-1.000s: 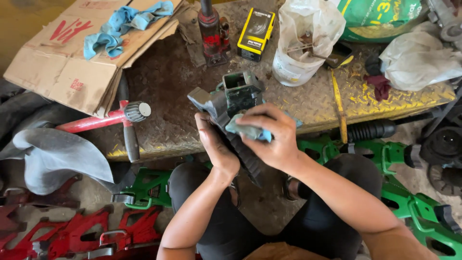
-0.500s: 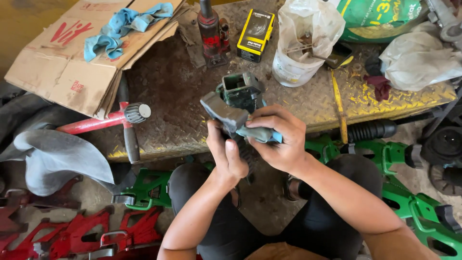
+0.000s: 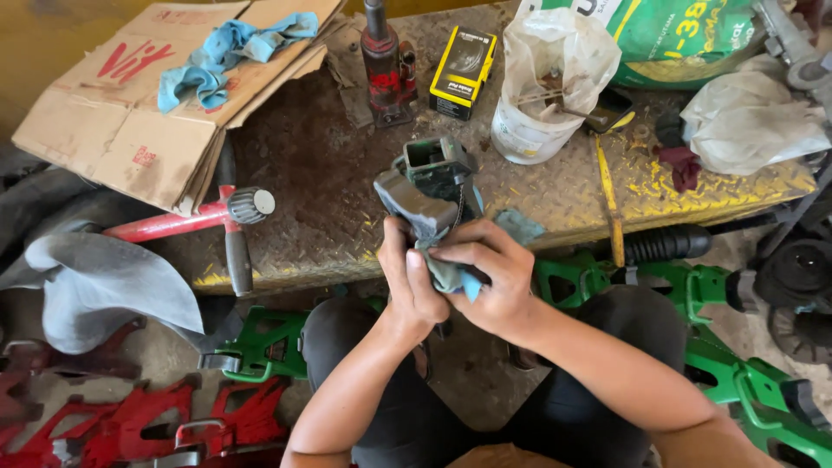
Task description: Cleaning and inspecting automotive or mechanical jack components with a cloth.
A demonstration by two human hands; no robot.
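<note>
Head view shows both hands clamped together just above the near edge of the checker-plate bench (image 3: 347,173): the left hand (image 3: 407,286) wraps the lower body of a grey-green cast metal part (image 3: 426,189), while the right hand (image 3: 490,277) closes over a blue-grey rag (image 3: 451,276) pressed against that part. By its thick, blocky casting it is probably heavy, rigid and grimy-slick, so the solid lower body is the safest place to grip, rather than the open frame on top; the rag is soft and limp.

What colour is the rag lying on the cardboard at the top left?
Light blue. The rag shows clearly in the head view, crumpled on the cardboard.
</note>
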